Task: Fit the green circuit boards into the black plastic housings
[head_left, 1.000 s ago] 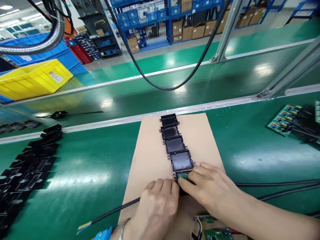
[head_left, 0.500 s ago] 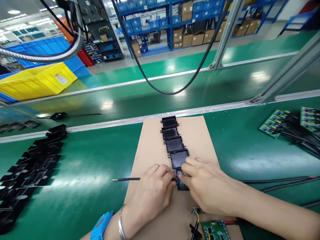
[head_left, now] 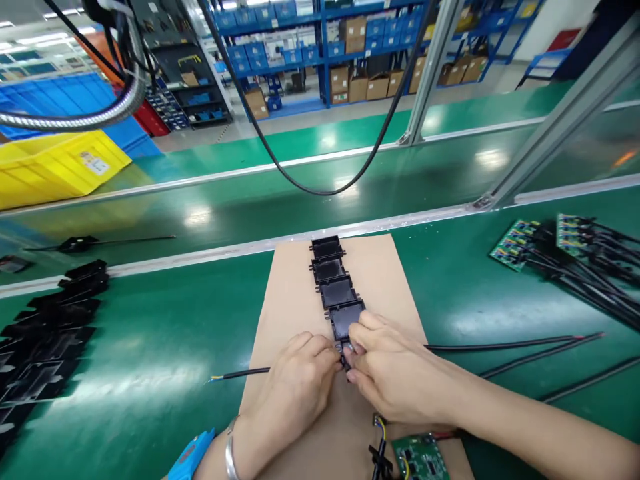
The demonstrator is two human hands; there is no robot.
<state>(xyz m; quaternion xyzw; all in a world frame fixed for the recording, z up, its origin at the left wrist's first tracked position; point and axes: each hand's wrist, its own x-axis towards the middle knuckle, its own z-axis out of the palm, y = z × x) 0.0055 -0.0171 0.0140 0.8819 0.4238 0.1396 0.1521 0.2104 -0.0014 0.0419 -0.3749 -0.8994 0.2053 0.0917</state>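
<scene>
pressing together at the near end of the row of black housings (head_left: pixel 334 283) on the cardboard sheet (head_left: pixel 290 293), the left hand (head_left: pixel 295 383) and right hand (head_left: pixel 395 377) have their fingers curled in tight over the nearest housing (head_left: pixel 346 352); it is almost wholly hidden, so exactly what each fingertip pinches i cannot tell. a thin black cable (head_left: pixel 240 375) runs out leftward from that housing, lying across the sheet's left edge. risk, as i judge it: with the view blocked by both hands, whatever is being seated could go in skewed, or the cable could be nipped under an edge; a sideways shove could also knock the next housing out of the row. the row's long axis runs straight away from the person; the cable lies crosswise to it. a green circuit board (head_left: pixel 420 460) sits nearer, right of the sheet's near edge.
</scene>
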